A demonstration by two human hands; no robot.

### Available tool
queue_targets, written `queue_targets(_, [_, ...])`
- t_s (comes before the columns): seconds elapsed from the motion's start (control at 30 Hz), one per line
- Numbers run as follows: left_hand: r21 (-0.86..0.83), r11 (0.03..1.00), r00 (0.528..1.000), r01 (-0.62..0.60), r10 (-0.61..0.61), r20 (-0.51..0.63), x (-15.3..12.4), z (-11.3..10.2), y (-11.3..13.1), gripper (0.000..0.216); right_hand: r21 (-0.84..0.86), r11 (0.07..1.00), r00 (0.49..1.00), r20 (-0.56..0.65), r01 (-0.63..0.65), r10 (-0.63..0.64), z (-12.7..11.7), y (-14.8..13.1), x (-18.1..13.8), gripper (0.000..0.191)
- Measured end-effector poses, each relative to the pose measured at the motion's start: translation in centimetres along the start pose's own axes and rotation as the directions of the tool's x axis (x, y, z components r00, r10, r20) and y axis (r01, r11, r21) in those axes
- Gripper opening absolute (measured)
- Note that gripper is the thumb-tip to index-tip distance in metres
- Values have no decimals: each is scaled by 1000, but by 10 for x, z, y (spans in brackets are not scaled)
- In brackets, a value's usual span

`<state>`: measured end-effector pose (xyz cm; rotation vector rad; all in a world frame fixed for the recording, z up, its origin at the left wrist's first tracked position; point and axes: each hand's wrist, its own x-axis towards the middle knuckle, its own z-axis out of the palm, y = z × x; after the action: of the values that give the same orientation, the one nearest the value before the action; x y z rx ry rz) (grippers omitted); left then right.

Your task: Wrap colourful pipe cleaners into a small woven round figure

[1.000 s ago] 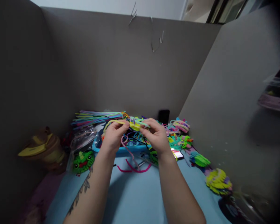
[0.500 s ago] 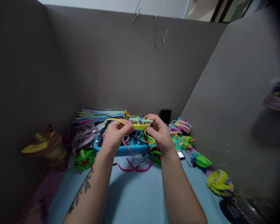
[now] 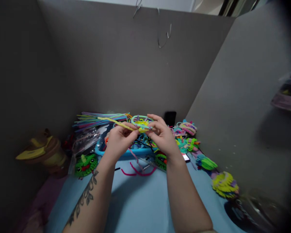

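Observation:
Above the blue tray, my two hands hold a small ring-shaped piece of bent pipe cleaners [image 3: 141, 120], mint green with yellow and purple parts. My left hand [image 3: 121, 137] pinches a yellow pipe cleaner [image 3: 113, 121] close to the ring; its loose end points up to the left. With thumb and fingers closed, my right hand [image 3: 161, 134] grips the ring's right side. A pink strand [image 3: 134, 156] hangs below the hands. The fingertips partly cover the piece.
The blue tray [image 3: 100, 152] holds tangled pipe cleaners. Behind it lies a bundle of straight pipe cleaners [image 3: 99, 118]. A green frog-like figure [image 3: 86, 165] sits left. Magenta pieces [image 3: 145, 174] lie in front. Several fuzzy finished pieces [image 3: 225, 184] line the right side. Grey panels surround the table.
The ring has tilted so that its opening now shows. The yellow pipe cleaner's loose end reaches farther left and higher. The whole view has shifted slightly.

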<state>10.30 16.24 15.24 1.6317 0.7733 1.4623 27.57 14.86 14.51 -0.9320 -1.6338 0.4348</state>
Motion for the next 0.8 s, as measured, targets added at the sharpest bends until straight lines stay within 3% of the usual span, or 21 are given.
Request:
queue_targets(0.3, [-248,965,994,87,-99,-37,6,4,-5,26,152,987,995,-82,-46,59,8,5,1,2])
queue_targets(0.6, [-148,985,984,86,-60,169,1,-7,-1,19,143,988,997,-47,-58,65,6,-4,0,4])
queue_targets(0.8, [-209,974,979,88,-46,197,1,-9,2,25,145,987,998,-8,-65,66,7,-4,1,4])
